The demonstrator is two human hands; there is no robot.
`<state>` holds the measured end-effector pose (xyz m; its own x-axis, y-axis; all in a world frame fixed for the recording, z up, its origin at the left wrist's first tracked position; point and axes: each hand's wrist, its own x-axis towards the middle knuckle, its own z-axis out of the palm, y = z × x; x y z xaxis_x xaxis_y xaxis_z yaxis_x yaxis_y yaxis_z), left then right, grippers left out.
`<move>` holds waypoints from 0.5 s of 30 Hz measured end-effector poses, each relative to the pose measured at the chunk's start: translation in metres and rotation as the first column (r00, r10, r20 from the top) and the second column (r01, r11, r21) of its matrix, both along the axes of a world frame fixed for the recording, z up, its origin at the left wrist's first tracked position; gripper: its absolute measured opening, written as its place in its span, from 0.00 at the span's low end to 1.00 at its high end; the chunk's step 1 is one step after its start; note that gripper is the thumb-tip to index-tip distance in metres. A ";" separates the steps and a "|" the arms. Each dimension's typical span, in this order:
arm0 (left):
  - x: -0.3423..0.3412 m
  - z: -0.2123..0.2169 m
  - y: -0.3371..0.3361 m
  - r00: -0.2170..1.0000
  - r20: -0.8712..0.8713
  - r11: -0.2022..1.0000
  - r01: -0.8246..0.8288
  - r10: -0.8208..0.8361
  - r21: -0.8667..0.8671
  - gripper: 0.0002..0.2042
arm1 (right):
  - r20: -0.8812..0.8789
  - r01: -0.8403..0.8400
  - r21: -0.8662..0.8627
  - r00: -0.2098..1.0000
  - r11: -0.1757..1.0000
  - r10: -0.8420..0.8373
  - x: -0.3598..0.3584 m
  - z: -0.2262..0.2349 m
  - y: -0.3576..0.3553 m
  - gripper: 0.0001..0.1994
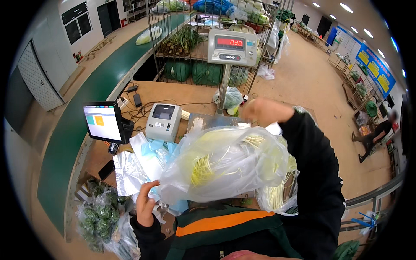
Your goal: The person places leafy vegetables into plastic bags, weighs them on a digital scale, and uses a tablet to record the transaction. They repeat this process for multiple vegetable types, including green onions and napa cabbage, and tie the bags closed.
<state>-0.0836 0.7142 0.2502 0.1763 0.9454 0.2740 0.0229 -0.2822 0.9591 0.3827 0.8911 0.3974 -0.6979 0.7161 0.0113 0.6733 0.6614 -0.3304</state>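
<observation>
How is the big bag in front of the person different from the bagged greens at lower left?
The big bag shows pale yellow shoots; the bagged greens look dark green. The big bag is one wide bundle; the bagged greens are several bunches clustered together. In both, see-through plastic shows the contents.

Brown table (173,91) beneath screen (102,122), grey printer (163,124), black adapter (137,100).

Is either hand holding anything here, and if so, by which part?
It cannot be told: the left hand is at the left edge of the clear plastic bag, with no sure hold visible; the right hand is blurred.
</observation>
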 end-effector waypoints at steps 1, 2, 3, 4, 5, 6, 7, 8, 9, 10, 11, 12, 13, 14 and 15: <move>0.002 0.003 -0.005 0.992 0.072 0.994 -0.107 0.107 -0.005 0.29 | 0.064 0.206 0.187 0.973 0.961 -0.221 0.007 0.009 0.028 0.09; 0.004 0.004 -0.009 0.975 0.129 0.983 -0.178 0.181 -0.036 0.29 | -0.004 0.310 0.435 0.939 0.845 -0.343 0.019 0.009 0.060 0.12; 0.003 0.005 -0.013 0.948 0.182 0.965 -0.253 0.262 -0.074 0.29 | -0.056 0.454 0.521 0.863 0.722 -0.502 0.029 0.005 0.086 0.21; -0.001 0.002 -0.016 0.962 0.138 0.971 -0.230 0.237 -0.066 0.29 | -0.054 0.463 0.655 0.817 0.597 -0.574 0.042 0.001 0.107 0.30; -0.006 0.002 -0.021 0.974 0.085 0.977 -0.205 0.210 -0.063 0.29 | -0.097 0.494 0.690 0.787 0.529 -0.609 0.052 -0.011 0.126 0.32; -0.010 0.004 -0.023 0.984 0.035 0.983 -0.172 0.174 -0.059 0.29 | -0.142 0.525 0.723 0.750 0.450 -0.645 0.064 -0.022 0.140 0.33; -0.012 0.015 -0.030 0.982 -0.096 0.986 -0.167 0.165 -0.016 0.30 | -0.195 0.550 0.746 0.720 0.376 -0.667 0.067 -0.033 0.156 0.35; -0.011 0.032 -0.039 0.962 -0.204 0.983 -0.178 0.183 0.045 0.30 | -0.257 0.577 0.731 0.727 0.364 -0.637 0.062 -0.042 0.166 0.37; -0.010 0.044 -0.044 0.930 -0.306 0.978 -0.181 0.204 0.103 0.30 | -0.298 0.599 0.728 0.714 0.334 -0.634 0.057 -0.048 0.173 0.37; -0.016 0.040 -0.047 0.924 -0.336 0.981 -0.150 0.184 0.126 0.30 | -0.334 0.618 0.726 0.700 0.302 -0.631 0.057 -0.052 0.175 0.37; -0.016 0.033 -0.046 0.946 -0.273 0.983 -0.151 0.174 0.103 0.30 | -0.370 0.637 0.724 0.684 0.267 -0.629 0.060 -0.053 0.175 0.37; -0.014 0.025 -0.047 0.962 -0.210 0.984 -0.161 0.174 0.077 0.30 | -0.352 0.622 0.737 0.688 0.264 -0.635 0.058 -0.051 0.175 0.37; -0.008 0.026 -0.049 0.974 -0.148 0.985 -0.168 0.172 0.040 0.31 | -0.288 0.571 0.778 0.693 0.261 -0.661 0.055 -0.049 0.173 0.38; 0.000 0.030 -0.048 0.959 -0.236 0.986 -0.166 0.157 -0.022 0.36 | -0.223 0.517 0.816 0.693 0.257 -0.685 0.055 -0.044 0.170 0.39; 0.008 0.023 -0.044 0.958 -0.239 0.987 -0.163 0.161 0.012 0.42 | -0.155 0.458 0.846 0.701 0.273 -0.696 0.039 -0.039 0.166 0.39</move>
